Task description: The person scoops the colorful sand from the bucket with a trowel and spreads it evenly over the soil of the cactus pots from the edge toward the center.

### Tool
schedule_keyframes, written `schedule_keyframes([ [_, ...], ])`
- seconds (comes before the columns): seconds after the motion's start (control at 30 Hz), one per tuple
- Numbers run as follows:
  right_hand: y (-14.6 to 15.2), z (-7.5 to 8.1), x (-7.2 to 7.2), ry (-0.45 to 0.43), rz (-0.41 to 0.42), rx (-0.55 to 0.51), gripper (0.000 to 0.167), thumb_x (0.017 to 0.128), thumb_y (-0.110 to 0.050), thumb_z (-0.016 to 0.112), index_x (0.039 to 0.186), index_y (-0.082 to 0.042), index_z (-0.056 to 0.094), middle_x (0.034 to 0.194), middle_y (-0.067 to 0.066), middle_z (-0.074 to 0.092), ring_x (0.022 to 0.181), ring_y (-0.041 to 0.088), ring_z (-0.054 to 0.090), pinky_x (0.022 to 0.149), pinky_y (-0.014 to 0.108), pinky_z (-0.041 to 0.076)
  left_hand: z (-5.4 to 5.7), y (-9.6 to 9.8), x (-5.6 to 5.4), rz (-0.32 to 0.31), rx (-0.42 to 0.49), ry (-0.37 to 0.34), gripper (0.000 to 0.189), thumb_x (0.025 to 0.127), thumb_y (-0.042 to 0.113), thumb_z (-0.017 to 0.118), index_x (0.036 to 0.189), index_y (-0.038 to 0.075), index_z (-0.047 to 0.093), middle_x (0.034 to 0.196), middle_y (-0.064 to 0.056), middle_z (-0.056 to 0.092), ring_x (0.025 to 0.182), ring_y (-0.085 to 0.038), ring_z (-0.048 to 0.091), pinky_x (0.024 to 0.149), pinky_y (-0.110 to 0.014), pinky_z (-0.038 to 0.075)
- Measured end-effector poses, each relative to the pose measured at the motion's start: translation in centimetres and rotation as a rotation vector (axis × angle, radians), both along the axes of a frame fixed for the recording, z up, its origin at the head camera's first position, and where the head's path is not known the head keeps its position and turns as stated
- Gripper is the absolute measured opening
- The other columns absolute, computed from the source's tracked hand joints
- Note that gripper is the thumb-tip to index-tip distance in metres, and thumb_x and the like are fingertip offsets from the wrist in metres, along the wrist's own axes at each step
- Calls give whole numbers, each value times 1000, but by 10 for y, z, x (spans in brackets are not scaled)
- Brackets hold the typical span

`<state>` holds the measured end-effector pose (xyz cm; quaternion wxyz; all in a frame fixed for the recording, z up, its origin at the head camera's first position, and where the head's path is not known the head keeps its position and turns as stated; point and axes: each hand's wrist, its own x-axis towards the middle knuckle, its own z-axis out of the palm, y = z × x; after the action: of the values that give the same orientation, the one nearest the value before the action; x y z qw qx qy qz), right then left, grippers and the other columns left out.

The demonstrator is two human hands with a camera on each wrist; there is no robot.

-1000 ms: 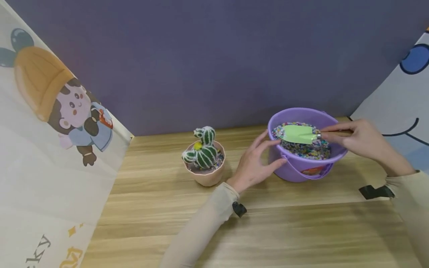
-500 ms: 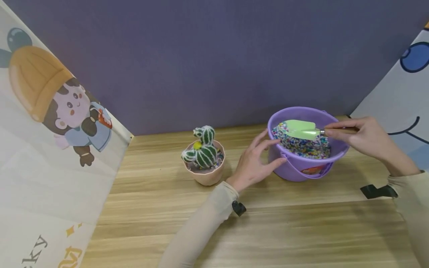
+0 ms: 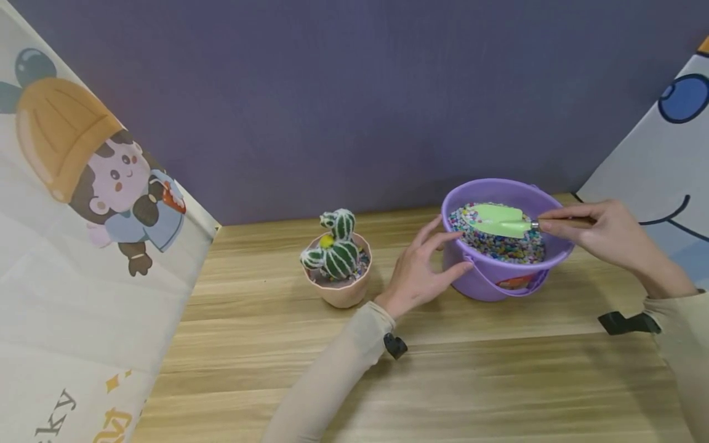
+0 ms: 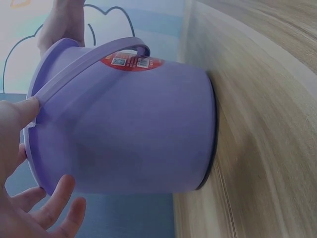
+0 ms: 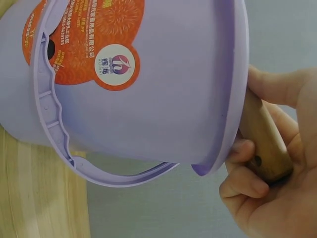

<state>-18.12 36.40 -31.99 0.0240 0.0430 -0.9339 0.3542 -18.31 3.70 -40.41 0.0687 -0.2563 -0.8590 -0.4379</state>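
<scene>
A purple bucket (image 3: 482, 280) stands on the wooden table, filled partway with small multicoloured pebbles (image 3: 498, 249). My left hand (image 3: 418, 271) holds the bucket's left rim, its thumb near the handle joint and its index fingertip over the edge; in the left wrist view the other fingers spread loosely beside the wall. With my right hand (image 3: 612, 237) I grip the wooden handle (image 5: 265, 141) of a small garden trowel (image 3: 501, 220). Its light green blade lies inside the bucket's mouth, over the pebbles. Whether it touches them I cannot tell.
To the left of the bucket stands a pink pot (image 3: 343, 296) with a knitted cactus (image 3: 338, 255) and pebbles inside. A dark blue-grey panel (image 3: 354, 111) rises behind the table (image 3: 249, 344), with printed cloths (image 3: 83, 295) at both sides.
The trowel blade has tilted and shifted slightly right within the bucket, then dipped a little. My right hand moved along with it. My left hand and the bucket have stayed put.
</scene>
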Motion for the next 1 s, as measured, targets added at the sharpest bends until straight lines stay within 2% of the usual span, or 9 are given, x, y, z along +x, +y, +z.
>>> schedule_keyframes([
  [0.37,-2,2,3,21,-2,-4,40,98,-35,78,123,-4,79,88,-34,74,88,-23,62,73,0,43,0,0,4,7,21,33,61,94,51,78,150,32,60,175,-1,34,121,-15,70,104,-39,56],
  [0.67,-5,5,5,20,-1,19,41,98,-37,78,125,-7,79,92,-34,73,89,-25,59,74,0,41,5,-2,10,1,13,39,66,94,49,79,153,26,57,172,4,37,124,-14,67,102,-34,56],
  [0.87,-12,8,3,0,9,24,42,98,-40,78,126,-9,79,94,-30,76,90,-24,60,76,-1,39,9,-13,16,19,19,-8,66,94,50,79,152,30,57,172,7,37,125,-12,67,101,-38,57],
  [1.0,-18,11,3,-3,25,26,40,99,-40,77,126,-11,79,98,-33,75,91,-25,59,77,-1,39,11,-25,19,8,25,8,64,94,48,79,150,28,59,170,3,41,122,-12,67,99,-35,58],
])
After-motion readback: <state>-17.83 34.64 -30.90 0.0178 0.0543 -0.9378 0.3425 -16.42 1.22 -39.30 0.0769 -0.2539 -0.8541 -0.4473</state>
